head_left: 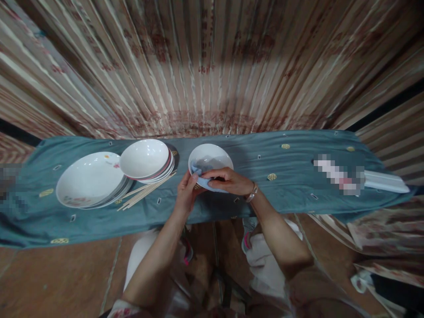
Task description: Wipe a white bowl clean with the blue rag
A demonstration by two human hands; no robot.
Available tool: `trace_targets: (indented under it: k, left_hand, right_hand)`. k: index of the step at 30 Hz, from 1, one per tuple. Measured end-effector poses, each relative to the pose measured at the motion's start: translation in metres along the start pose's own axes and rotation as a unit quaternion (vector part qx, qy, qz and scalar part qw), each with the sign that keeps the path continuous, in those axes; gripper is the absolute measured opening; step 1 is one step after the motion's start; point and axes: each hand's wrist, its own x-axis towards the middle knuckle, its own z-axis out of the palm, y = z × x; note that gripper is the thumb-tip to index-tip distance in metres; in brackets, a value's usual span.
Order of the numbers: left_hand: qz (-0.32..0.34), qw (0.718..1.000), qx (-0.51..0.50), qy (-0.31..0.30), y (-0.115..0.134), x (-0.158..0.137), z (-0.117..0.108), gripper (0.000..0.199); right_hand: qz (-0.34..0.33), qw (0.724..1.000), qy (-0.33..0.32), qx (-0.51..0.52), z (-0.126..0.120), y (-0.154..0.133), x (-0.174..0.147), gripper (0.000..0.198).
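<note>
A white bowl (212, 155) sits tilted near the front edge of a table covered in teal cloth (285, 176). My left hand (186, 192) grips the bowl's near left rim from below. My right hand (228, 180) presses a light blue cloth (202, 175) against the bowl's inside and near rim. A bracelet is on my right wrist.
Left of the bowl stands a stack of white bowls (145, 160), then a stack of white plates (89, 179). Several wooden chopsticks (145, 191) lie in front of them. A white flat object (384, 181) lies at the table's right end. A striped curtain hangs behind.
</note>
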Motion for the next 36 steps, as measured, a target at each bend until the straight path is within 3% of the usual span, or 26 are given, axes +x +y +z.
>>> trace_targets:
  k: [4, 8, 15, 19, 28, 36]
  left_hand:
    - [0.005, 1.000, -0.009, 0.005, 0.004, 0.000, 0.001, 0.051]
    - [0.011, 1.000, -0.011, 0.003, 0.007, -0.001, 0.002, 0.055]
    - [0.006, 1.000, 0.001, 0.019, 0.004, 0.001, 0.001, 0.057]
    - [0.005, 1.000, 0.005, 0.018, 0.003, 0.001, 0.002, 0.053]
    - [-0.016, 1.000, 0.009, 0.002, -0.005, -0.001, 0.002, 0.053]
    - [-0.028, 0.999, 0.006, -0.023, -0.005, -0.004, 0.005, 0.050]
  right_hand:
    - [0.024, 0.999, -0.002, -0.048, -0.004, -0.002, -0.005, 0.028]
    - [0.059, 0.985, 0.011, -0.159, -0.007, -0.007, -0.009, 0.028]
    - [0.105, 0.915, 0.027, -0.388, -0.004, -0.007, -0.009, 0.024]
    - [0.116, 0.882, 0.068, -0.452, -0.002, -0.002, -0.008, 0.026]
    - [0.129, 0.865, 0.180, -0.450, 0.000, 0.007, 0.000, 0.034]
    - [0.069, 0.890, 0.243, -0.380, -0.003, 0.022, 0.003, 0.047]
